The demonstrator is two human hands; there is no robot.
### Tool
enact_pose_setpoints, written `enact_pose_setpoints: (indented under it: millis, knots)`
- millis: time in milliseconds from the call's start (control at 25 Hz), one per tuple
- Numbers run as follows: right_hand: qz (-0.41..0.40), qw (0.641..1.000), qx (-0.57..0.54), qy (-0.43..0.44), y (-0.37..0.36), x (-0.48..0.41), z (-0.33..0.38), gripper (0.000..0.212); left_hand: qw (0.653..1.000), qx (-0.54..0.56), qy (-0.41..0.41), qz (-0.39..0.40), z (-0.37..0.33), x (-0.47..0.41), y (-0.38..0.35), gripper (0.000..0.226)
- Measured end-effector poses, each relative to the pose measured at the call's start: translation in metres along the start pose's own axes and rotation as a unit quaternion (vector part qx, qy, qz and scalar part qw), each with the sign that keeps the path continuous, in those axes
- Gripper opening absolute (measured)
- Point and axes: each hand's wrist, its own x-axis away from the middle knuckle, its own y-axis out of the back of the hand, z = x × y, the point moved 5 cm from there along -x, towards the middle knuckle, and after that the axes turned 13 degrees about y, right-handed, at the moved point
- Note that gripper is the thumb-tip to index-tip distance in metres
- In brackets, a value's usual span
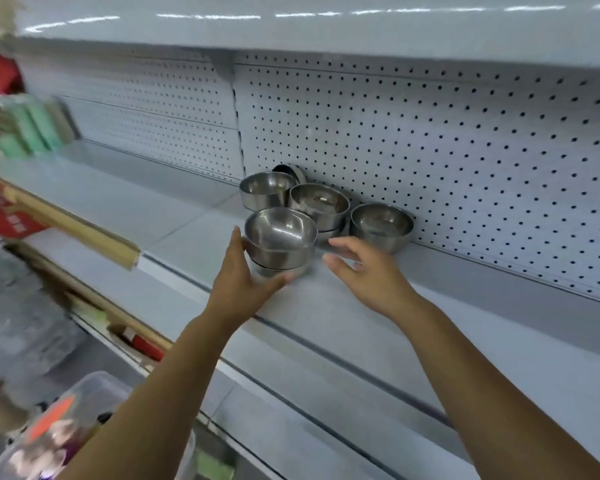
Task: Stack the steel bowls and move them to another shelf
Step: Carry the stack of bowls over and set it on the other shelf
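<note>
Shelf point(174, 209), white, with a pegboard back panel point(430, 150).
- Front stack point(280, 244): two steel bowls, the group's nearest to the shelf's front edge. The left hand point(236, 282) grips it, thumb at the lower bowl's front, fingers on its left side.
- Middle stack point(318, 204): just behind.
- Back-left bowl point(265, 194): upright.
- Tipped bowl point(290, 169): on edge against the panel.
- Right bowl point(381, 226): beside the panel.
- Right hand point(368, 271): released, fingers spread, holding nothing, just right of the front stack.
- Green packs point(32, 126): far left end, blurred.
- Clear plastic box point(84, 410): below the shelf.
</note>
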Motion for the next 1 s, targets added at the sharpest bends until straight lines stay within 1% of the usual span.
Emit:
enact_pose_setpoints:
  millis: [80, 200, 280, 320, 400, 480, 520, 720, 840, 880, 1000]
  knots:
    - [0.011, 1.000, 0.010, 0.004, -0.006, -0.015, -0.006, 0.044, 1.000, 0.012, 0.008, 0.003, 0.011, -0.016, -0.008, 0.125]
    - [0.026, 1.000, 0.016, 0.006, -0.012, -0.026, -0.011, 0.044, 0.999, -0.029, -0.015, -0.039, 0.021, -0.016, -0.015, 0.100]
    - [0.037, 0.999, 0.021, 0.015, -0.018, -0.035, -0.012, 0.046, 0.997, -0.031, -0.038, -0.058, 0.018, -0.015, -0.014, 0.088]
    - [0.041, 0.999, 0.018, 0.021, -0.022, -0.038, -0.013, 0.044, 0.997, -0.030, -0.046, -0.063, 0.017, -0.016, -0.014, 0.085]
    - [0.028, 0.999, 0.000, 0.023, -0.031, -0.042, -0.013, 0.030, 0.995, -0.036, -0.057, -0.073, 0.017, -0.017, -0.015, 0.082]
    - [-0.021, 0.999, -0.008, 0.037, -0.036, -0.043, -0.013, 0.013, 0.993, -0.042, -0.062, -0.087, 0.020, -0.017, -0.015, 0.082]
    - [-0.042, 0.998, -0.009, 0.047, -0.037, -0.043, -0.012, 0.010, 0.993, -0.044, -0.064, -0.093, 0.021, -0.018, -0.015, 0.082]
    - [-0.115, 0.989, -0.058, 0.072, -0.032, -0.035, -0.008, 0.003, 0.992, -0.053, -0.071, -0.087, 0.020, -0.019, -0.016, 0.087]
    - [-0.199, 0.974, -0.088, 0.060, -0.017, -0.011, -0.007, 0.004, 0.991, -0.078, -0.062, -0.089, 0.023, -0.022, -0.018, 0.099]
    - [-0.220, 0.970, -0.088, 0.054, -0.011, 0.000, -0.007, 0.007, 0.991, -0.090, -0.053, -0.088, 0.023, -0.023, -0.019, 0.103]
    - [-0.248, 0.966, -0.061, 0.038, 0.006, 0.030, -0.013, 0.020, 0.988, -0.118, -0.045, -0.087, 0.021, -0.024, -0.022, 0.107]
